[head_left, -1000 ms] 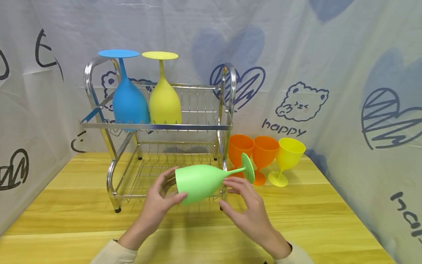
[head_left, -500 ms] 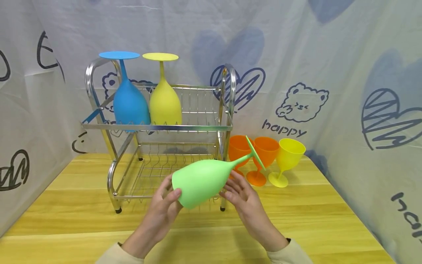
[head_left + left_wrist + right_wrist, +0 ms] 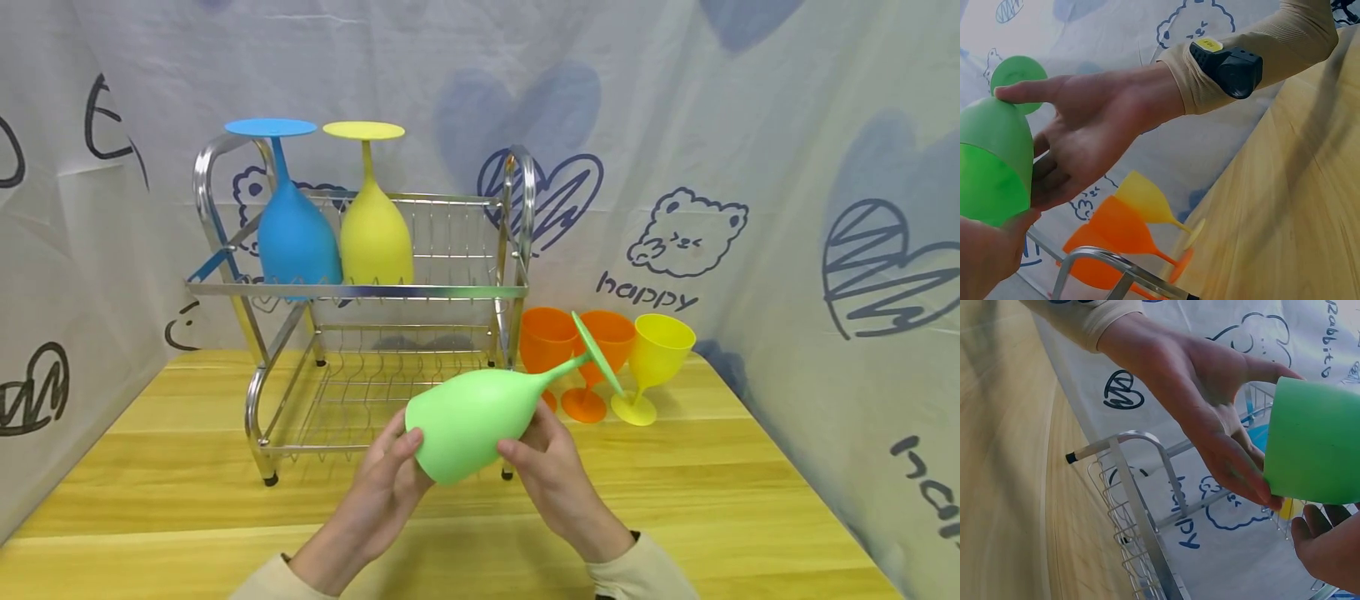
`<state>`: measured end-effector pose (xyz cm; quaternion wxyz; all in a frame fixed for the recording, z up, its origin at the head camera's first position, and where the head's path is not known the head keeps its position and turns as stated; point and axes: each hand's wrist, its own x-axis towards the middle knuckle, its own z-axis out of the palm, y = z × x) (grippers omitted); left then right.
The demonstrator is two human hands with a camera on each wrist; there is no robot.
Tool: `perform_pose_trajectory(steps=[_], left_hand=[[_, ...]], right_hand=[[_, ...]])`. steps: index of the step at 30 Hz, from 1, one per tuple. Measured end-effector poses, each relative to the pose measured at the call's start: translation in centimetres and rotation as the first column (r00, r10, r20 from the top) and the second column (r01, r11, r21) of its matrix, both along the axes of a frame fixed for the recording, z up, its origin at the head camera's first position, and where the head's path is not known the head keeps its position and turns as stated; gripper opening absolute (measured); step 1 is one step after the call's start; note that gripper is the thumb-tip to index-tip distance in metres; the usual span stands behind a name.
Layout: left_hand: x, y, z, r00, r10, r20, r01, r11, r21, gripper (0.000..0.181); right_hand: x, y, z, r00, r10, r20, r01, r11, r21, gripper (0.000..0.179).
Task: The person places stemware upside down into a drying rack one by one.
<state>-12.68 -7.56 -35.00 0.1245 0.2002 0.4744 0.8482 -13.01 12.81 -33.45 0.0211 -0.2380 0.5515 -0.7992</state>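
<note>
A green plastic goblet hangs tilted above the front of the table, its mouth facing lower left and its foot raised to the right. My left hand holds the bowl by the rim end, with the thumb on the near side and the fingers behind. Around the stem end of the bowl, my right hand grips with its thumb in front; its other fingers are mostly hidden behind the goblet. In the left wrist view, the goblet's open mouth is visible between both hands.
A two-tier metal rack stands behind the hands. Upside down on its upper tier are a blue goblet and a yellow goblet. Two orange goblets and another yellow goblet stand upright to the right. Printed cloth surrounds the table.
The green goblet has tipped so its foot points up to the right, and it has shifted slightly right. My right hand has moved from near the stem to a grip around the bowl.
</note>
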Motion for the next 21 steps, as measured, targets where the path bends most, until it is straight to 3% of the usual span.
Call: perform_pose_trajectory(steps=[7,10,16,19,21], left_hand=[[-0.4,-0.2,0.1,0.997,-0.077,-0.016,0.077,0.997,0.011,0.079],[-0.4,-0.4,0.2,0.997,-0.077,-0.012,0.077,0.997,-0.001,0.077],[-0.3,-2.1,0.2,0.999,0.039,-0.002,-0.039,0.994,-0.104,0.069],[-0.3,-3.5,0.1,0.993,0.118,-0.012,-0.118,0.975,-0.188,0.065],[-0.2,-4.5,0.1,0.983,0.179,-0.034,-0.182,0.949,-0.257,0.064]], right_hand=[[0.1,0.0,0.5,0.994,-0.076,-0.073,0.08,0.995,0.059,0.067],[0.1,0.3,1.0,0.989,-0.106,-0.1,0.115,0.99,0.085,0.067],[0.1,1.4,3.1,0.966,-0.143,-0.215,0.174,0.976,0.134,0.065],[0.1,2.1,4.7,0.938,-0.168,-0.303,0.226,0.96,0.168,0.059],[0.1,2.6,5.9,0.919,-0.184,-0.349,0.262,0.946,0.192,0.057]])
